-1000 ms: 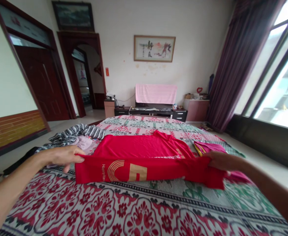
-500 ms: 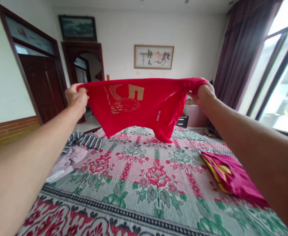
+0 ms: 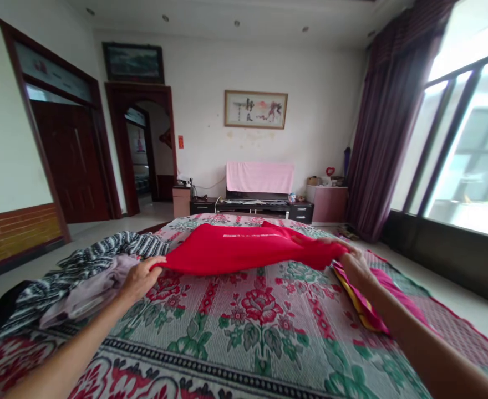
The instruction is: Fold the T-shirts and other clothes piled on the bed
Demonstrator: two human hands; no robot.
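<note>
A red T-shirt (image 3: 244, 252) lies stretched across the far half of a bed covered with a floral spread (image 3: 248, 332). My left hand (image 3: 141, 277) pinches the shirt's left edge, low over the spread. Over on the other side, my right hand (image 3: 354, 263) grips its right edge. Both hands are closed on the cloth, and the shirt sags between them, its far part resting on the bed.
A heap of striped and lilac clothes (image 3: 81, 277) lies at the bed's left. A folded magenta and yellow garment (image 3: 369, 305) sits at the right, under my right forearm. A TV stand (image 3: 252, 206) lines the far wall; window and curtains stand at the right.
The shirt was held up in the air half a second ago. Both hands have brought it down and forward onto the far part of the bed.
</note>
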